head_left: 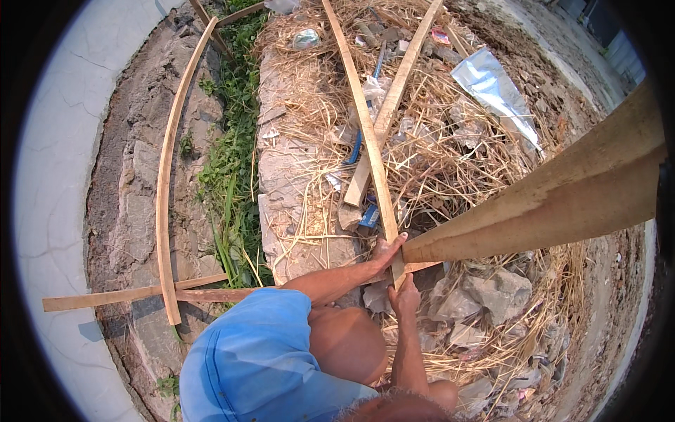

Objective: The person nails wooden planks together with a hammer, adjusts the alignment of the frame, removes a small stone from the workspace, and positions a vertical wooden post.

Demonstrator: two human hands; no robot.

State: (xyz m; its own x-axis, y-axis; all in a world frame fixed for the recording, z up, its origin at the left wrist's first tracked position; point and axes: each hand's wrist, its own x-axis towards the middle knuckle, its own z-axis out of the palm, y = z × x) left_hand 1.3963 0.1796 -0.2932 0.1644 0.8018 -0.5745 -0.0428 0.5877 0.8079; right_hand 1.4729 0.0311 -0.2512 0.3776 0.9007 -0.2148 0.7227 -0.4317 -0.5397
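A long wooden strip slants from the top middle down to both my hands. My left hand is closed round it near its lower end, thumb on top. Just below, my right hand grips the same strip near its tip, fingers partly hidden. A broad wooden board rises beside my hands toward the right edge, its narrow end close to the strip. Under the strip, a reddish plank runs crosswise, partly covered by my arm. A second strip lies crossed beneath the first.
Dry straw and rubble cover the ground, with a silvery sheet and a broken concrete lump. On the left, a curved-looking strip lies across a flat lath. Green weeds fill a gap beside a stone ledge.
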